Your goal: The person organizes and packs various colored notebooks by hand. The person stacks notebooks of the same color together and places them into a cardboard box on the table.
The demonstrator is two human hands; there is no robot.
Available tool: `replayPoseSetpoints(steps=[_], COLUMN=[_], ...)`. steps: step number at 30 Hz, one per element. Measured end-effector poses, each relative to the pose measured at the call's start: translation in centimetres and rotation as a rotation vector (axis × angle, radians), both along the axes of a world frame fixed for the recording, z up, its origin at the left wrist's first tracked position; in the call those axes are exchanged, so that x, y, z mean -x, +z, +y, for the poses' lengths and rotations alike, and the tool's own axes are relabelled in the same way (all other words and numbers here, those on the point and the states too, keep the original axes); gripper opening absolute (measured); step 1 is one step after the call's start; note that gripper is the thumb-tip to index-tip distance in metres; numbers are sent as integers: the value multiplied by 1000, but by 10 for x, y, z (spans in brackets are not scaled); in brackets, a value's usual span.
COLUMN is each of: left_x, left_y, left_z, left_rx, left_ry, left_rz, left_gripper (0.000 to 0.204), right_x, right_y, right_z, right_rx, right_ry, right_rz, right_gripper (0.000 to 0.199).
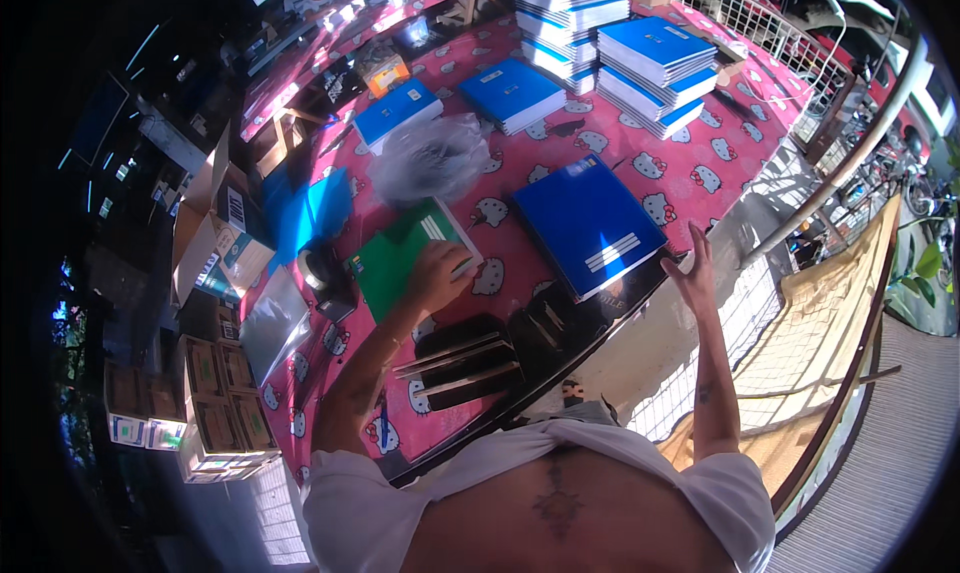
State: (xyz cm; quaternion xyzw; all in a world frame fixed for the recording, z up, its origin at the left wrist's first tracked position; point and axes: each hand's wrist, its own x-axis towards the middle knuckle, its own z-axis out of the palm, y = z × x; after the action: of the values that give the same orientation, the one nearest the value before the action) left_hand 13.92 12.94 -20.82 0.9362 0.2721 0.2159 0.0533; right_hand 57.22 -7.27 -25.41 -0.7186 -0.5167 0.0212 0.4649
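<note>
My left hand [440,275] is over the right part of a green notebook [392,256], its fingers curled at the white page edge. To the right lies a dark blue notebook [588,221] with white stripes, apparently on top of others. Beside its near right corner my right hand [690,271] is raised with the fingers apart, holding nothing. Behind the green notebook sits a crumpled clear plastic bag [432,161]. In front of me, at the table's near edge, is a dark slatted object [462,361].
Stacks of blue notebooks [658,73] stand at the back, beside a taller pile [568,33]. A tape dispenser [325,278] and an open carton [222,228] are at the left. The table [500,213] has a pink patterned cover. Brown boxes [222,403] stand low left.
</note>
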Motion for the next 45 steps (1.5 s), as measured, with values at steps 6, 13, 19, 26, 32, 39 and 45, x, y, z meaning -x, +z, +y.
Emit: replayPoseSetpoints(steps=[6, 13, 19, 26, 32, 39, 45], left_x=[106, 84, 70, 52, 59, 115, 169], left_y=[-45, 71, 190, 170, 178, 68, -46], left_z=[-12, -19, -97, -135, -150, -169, -209], left_rx=[-53, -156, -106, -190, -191, -299, 581], left_ry=[166, 358, 140, -53, -48, 190, 601], left_rz=[99, -184, -223, -143, 89, -23, -749], left_gripper=[25, 21, 19, 21, 23, 44, 58], right_x=[104, 222, 231, 247, 278, 294, 313], right_y=[29, 53, 66, 5, -5, 3, -28], right_z=[34, 67, 65, 21, 15, 3, 8], right_rx=[-144, -101, 179, 5, 109, 63, 27], right_ry=[190, 521, 913, 754, 807, 795, 649], right_rz=[94, 158, 870, 858, 901, 1019, 781], right_gripper=[46, 63, 42, 32, 32, 61, 76])
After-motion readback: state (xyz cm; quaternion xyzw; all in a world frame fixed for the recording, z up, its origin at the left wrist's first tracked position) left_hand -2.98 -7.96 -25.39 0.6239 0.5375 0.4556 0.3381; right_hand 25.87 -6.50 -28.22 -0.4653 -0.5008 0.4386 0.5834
